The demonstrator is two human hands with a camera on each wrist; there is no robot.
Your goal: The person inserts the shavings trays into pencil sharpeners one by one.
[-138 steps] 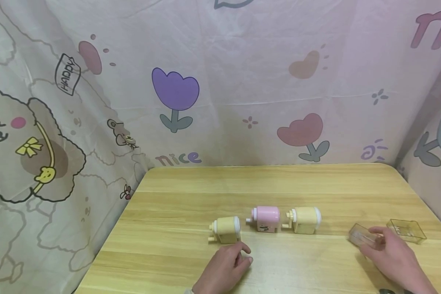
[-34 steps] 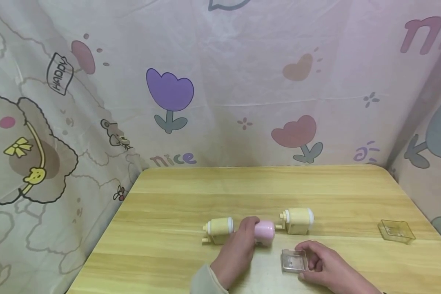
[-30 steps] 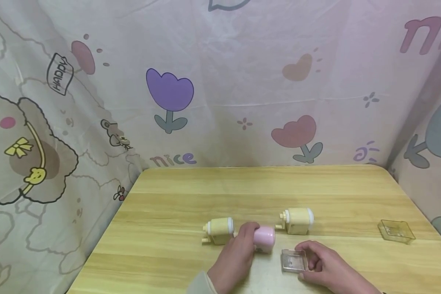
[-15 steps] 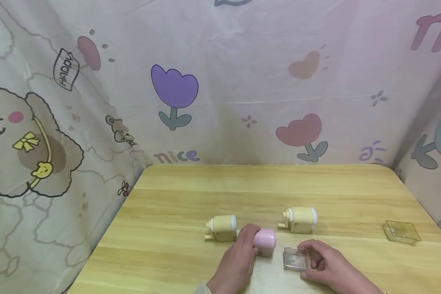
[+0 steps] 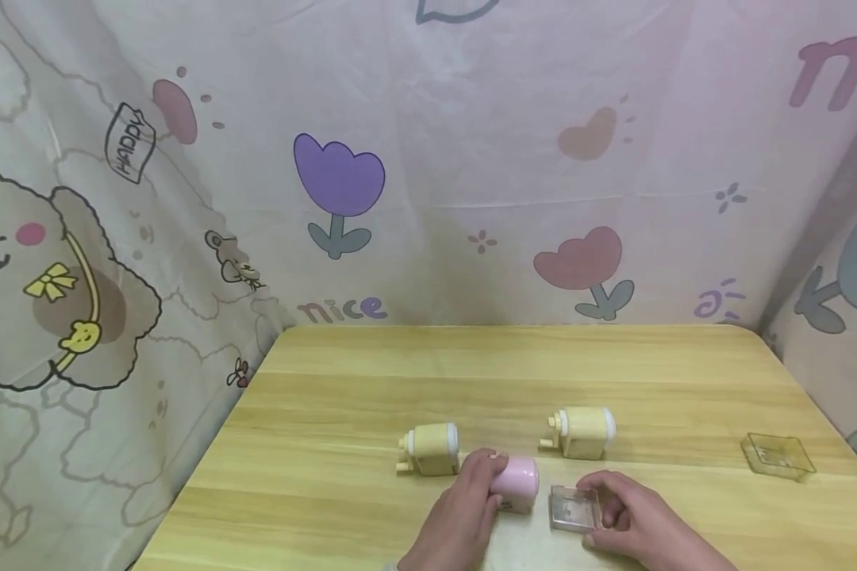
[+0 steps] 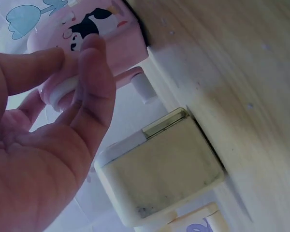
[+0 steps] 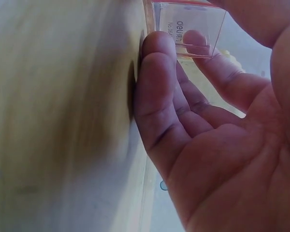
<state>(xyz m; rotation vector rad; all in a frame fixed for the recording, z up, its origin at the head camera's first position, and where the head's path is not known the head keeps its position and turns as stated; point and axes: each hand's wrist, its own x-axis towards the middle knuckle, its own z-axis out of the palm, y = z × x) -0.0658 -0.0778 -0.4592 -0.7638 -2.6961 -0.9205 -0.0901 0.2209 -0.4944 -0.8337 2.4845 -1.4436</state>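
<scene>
My left hand point(image 5: 457, 511) grips the crank end of a pink pencil sharpener point(image 5: 517, 478), which stands on the table near the front. Its penguin picture and a crank with a pale knob show in the left wrist view. Just to its right, my right hand point(image 5: 632, 519) pinches a clear shavings drawer point(image 5: 571, 509) between thumb and fingers; a small gap separates drawer and sharpener. The right wrist view shows "deli" lettering on the drawer point(image 7: 200, 24), low over the wooden surface.
A yellow sharpener point(image 5: 434, 450) stands left of the pink one, and another yellow sharpener point(image 5: 587, 434) stands behind the drawer. At the far right lies a yellowish transparent drawer point(image 5: 778, 457). A printed cloth point(image 5: 428, 159) hangs behind the wooden table point(image 5: 371, 365).
My right hand has brought the clear drawer leftward from the table's right side. My left hand has taken hold of the pink sharpener and drawn it nearer, out of line with the yellow ones.
</scene>
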